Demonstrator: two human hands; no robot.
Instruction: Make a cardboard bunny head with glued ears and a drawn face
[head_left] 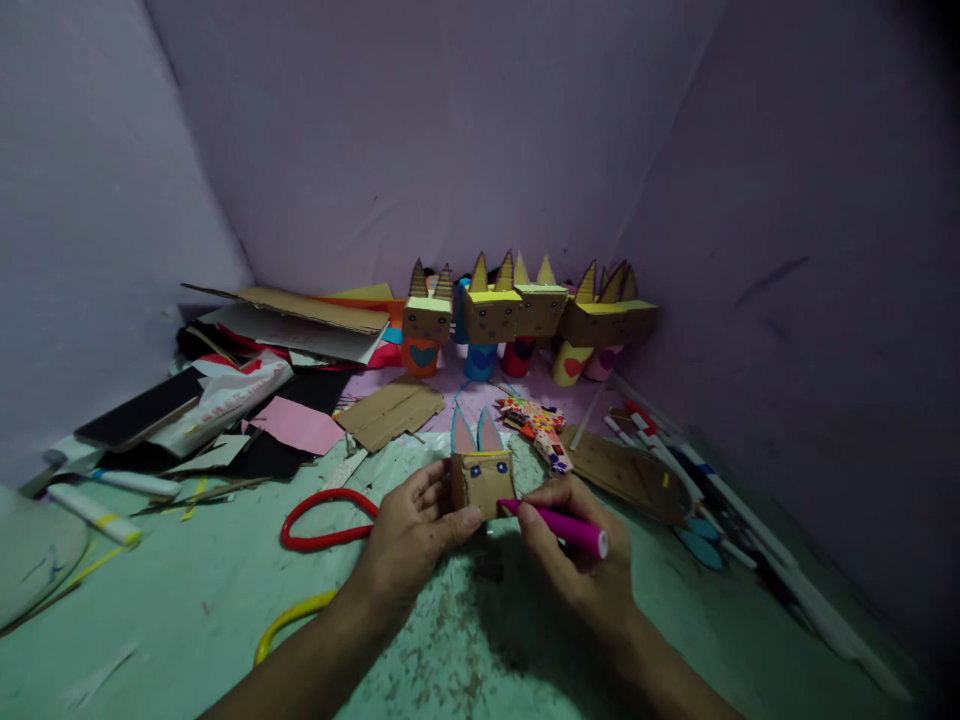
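A small cardboard box head (486, 484) with two pointed ears and two dark eyes is pinched at its left side by my left hand (409, 525). My right hand (581, 545) grips a magenta marker (574, 530), its tip at the lower right of the box's face, seemingly touching it. Beside my left hand lies a pair of scissors with a red handle loop (330, 520) and a yellow loop (292, 620); their blades are hidden behind my hand and arm.
Several finished figures (491, 315) with box heads and coloured tube bodies stand by the back wall. Cardboard sheets and paper scraps (296, 425) pile up at left. Patterned paper (536, 425), a cardboard piece (626, 475) and several markers (686, 465) lie at right. Walls enclose the table.
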